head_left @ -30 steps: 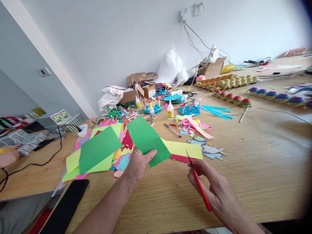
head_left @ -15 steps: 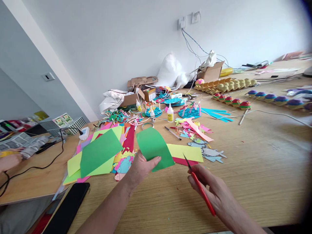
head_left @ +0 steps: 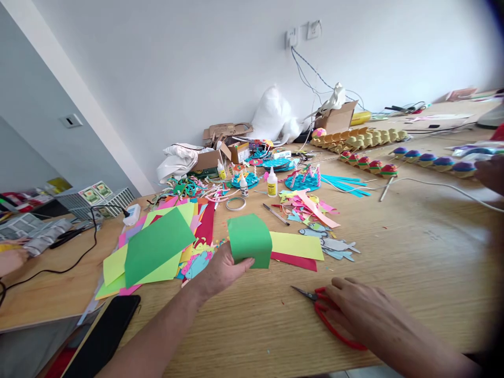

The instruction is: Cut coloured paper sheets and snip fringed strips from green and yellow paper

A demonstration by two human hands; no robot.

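My left hand (head_left: 226, 268) grips a green sheet of paper (head_left: 250, 236) by its lower edge, thumb in front. The sheet curves over at its far end. Red-handled scissors (head_left: 340, 336) lie on the wooden table, dark blades pointing left. My right hand (head_left: 354, 304) rests over their handles with its fingers stretched out, hiding part of the loops. Just beyond the held sheet are a yellow paper strip (head_left: 297, 245) and a dark red strip (head_left: 297, 261). Grey paper fish (head_left: 336, 244) lie right of these.
Stacked coloured paper with a green sheet (head_left: 159, 252) on top lies left, beside a black phone (head_left: 106, 336). Glue bottles (head_left: 272, 182), paper scraps (head_left: 309, 205) and painted egg-carton strips (head_left: 368, 164) stand farther back. Other people's hands (head_left: 11, 261) show at both side edges.
My right hand has lowered the scissors onto the table and its fingers have straightened over them. The green sheet in my left hand has turned and bent more. A hand has appeared at the right edge.
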